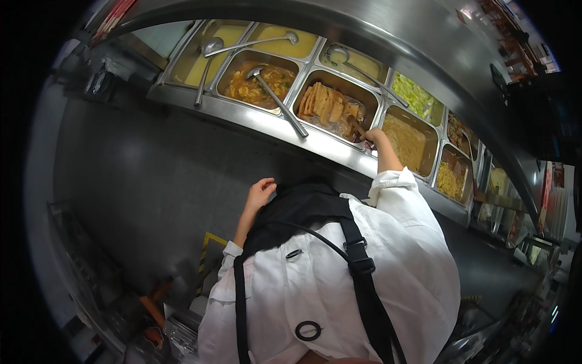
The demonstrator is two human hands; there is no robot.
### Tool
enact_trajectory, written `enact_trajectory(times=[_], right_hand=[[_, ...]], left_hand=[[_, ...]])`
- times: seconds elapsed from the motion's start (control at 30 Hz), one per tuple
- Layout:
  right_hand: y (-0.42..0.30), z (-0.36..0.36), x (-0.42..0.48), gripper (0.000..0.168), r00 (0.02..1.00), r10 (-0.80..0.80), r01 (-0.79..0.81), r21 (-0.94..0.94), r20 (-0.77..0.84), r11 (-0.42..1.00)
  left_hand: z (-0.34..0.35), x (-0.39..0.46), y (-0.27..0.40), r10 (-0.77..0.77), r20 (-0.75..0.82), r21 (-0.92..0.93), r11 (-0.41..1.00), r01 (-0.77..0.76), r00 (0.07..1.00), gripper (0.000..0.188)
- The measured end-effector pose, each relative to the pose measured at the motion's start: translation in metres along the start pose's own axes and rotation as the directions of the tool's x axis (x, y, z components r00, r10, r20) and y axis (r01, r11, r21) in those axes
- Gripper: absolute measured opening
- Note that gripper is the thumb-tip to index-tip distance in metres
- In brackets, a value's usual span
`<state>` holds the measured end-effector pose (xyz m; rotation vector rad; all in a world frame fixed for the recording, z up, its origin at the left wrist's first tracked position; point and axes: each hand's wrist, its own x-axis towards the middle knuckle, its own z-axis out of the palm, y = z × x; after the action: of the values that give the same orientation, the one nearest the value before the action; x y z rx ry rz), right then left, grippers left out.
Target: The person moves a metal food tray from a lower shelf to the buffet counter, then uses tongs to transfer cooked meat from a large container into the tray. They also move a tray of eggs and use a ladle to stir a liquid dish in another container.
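My right hand (373, 135) is at the near right corner of a steel food pan (375, 101). It grips a brown utensil (356, 124), whose lower part dips into the liquid; its exact kind is hard to make out. Beside the utensil, browned slabs of food (325, 103), which look like fried tofu, stand in a row in the broth. My left hand (263, 193) hangs over the floor, away from the counter and in front of my black apron (295, 214). Its fingers are loosely curled and hold nothing.
A ladle (284, 107) rests across the neighbouring pan of egg soup (273, 84). More ladles lie in the yellow soups (284, 41) behind. To the right are noodles (402, 141), shredded lettuce (411, 93) and yellow shreds (449, 179). A steel shelf (354, 22) arches over the far side.
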<state>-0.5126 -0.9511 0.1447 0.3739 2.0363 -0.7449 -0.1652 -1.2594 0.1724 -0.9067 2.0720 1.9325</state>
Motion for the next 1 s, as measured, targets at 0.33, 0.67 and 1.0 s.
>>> enact_trajectory(times=[0.33, 0.67, 1.0], right_hand=[[-0.035, 0.018, -0.06, 0.017, 0.964, -0.159, 0.088, -0.308, -0.213, 0.947], [-0.07, 0.039, -0.068, 0.025, 0.926, -0.269, 0.096, -0.523, -0.265, 0.847], [-0.049, 0.041, -0.043, 0.021, 0.959, -0.185, 0.081, -0.42, -0.213, 0.904]], left_hand=[[0.001, 0.005, -0.003, 0.03, 0.042, 0.033, 0.999, -0.031, 0.999, 0.03], [-0.004, 0.004, 0.001, 0.013, 0.017, -0.03, 0.999, -0.013, 1.0, 0.03], [-0.005, 0.0, 0.0, 0.092, -0.004, -0.007, 0.996, -0.092, 0.996, 0.031]])
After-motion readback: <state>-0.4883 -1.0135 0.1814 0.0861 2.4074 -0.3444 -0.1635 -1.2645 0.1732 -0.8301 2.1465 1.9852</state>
